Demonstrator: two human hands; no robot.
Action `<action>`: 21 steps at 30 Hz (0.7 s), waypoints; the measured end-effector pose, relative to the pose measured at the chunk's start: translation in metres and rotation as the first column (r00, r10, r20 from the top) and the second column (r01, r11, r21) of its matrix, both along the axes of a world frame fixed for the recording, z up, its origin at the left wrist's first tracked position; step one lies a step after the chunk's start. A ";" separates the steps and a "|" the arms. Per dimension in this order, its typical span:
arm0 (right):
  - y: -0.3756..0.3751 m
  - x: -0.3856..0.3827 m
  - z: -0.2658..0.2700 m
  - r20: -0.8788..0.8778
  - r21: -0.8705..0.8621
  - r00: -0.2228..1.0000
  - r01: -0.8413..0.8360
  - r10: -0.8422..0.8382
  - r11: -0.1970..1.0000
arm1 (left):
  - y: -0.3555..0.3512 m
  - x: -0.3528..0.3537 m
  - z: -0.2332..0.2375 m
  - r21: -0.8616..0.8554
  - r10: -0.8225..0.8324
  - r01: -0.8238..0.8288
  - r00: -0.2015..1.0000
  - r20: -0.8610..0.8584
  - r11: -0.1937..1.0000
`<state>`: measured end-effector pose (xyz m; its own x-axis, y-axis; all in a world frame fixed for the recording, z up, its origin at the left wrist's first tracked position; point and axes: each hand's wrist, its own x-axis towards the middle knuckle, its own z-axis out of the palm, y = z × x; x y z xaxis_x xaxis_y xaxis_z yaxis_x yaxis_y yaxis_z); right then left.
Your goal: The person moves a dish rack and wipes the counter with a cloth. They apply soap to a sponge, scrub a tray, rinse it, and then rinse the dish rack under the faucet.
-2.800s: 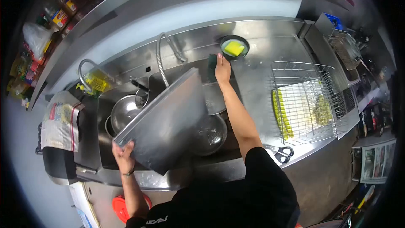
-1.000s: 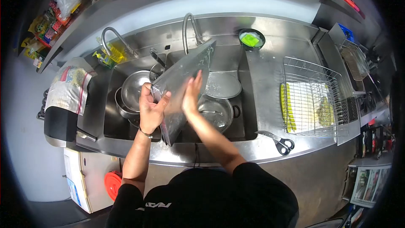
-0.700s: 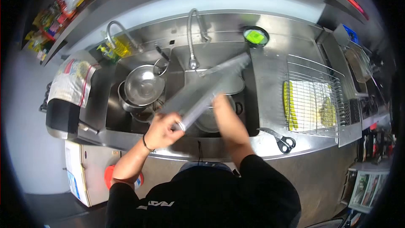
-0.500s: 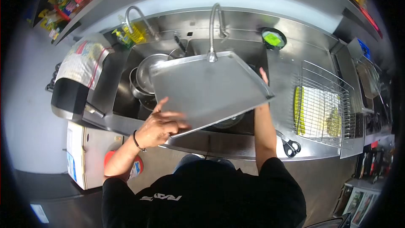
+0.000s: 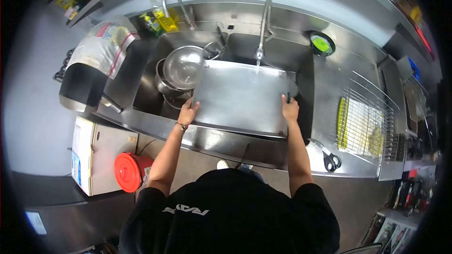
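A rectangular metal tray (image 5: 242, 99) lies almost level over the double sink (image 5: 305, 73). My left hand (image 5: 189, 112) is closed on its left edge near the front corner. On the opposite side, my right hand (image 5: 290, 109) grips the right edge, with a small dark patch showing by the fingertips. The spring-neck faucet (image 5: 264, 28) hangs over the tray's back edge, its nozzle close to the metal. Left of the tray, a metal colander or bowl (image 5: 184, 67) rests on pots in the left basin. What lies under the tray is mostly hidden.
Right of the sink stand a wire rack (image 5: 367, 122), black-handled scissors (image 5: 331, 161) and a black bowl with a green sponge (image 5: 321, 43). Behind the left basin are a second faucet (image 5: 177, 1) and yellow soap bottles (image 5: 165, 19). A red-lidded bucket (image 5: 128, 171) is on the floor.
The tray has gone from tilted and turned to nearly level and square, lower over the sink. My left hand has shifted from the front corner to the left edge.
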<state>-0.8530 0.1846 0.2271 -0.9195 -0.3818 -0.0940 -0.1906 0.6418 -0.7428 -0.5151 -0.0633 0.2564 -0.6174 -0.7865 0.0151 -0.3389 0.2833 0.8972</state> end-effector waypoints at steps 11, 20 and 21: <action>-0.028 0.067 -0.021 -0.532 0.413 0.629 -0.392 0.567 0.822 | 0.007 -0.017 -0.013 -0.325 0.133 0.001 0.911 0.391 0.946; -0.155 0.139 -0.011 -0.634 0.344 0.072 -0.865 0.770 0.365 | 0.005 -0.024 -0.020 -0.280 0.085 0.043 0.899 0.430 0.959; -0.170 0.131 -0.006 -0.601 0.267 0.335 -0.772 0.726 0.577 | 0.004 -0.023 -0.023 -0.312 0.072 0.067 0.908 0.413 0.948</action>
<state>-0.7220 0.0148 0.2208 -0.0640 -0.9230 0.3795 -0.9606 -0.0461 -0.2740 -0.5382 -0.0596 0.2337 -0.6198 -0.7848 0.0037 -0.6597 0.5236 0.5391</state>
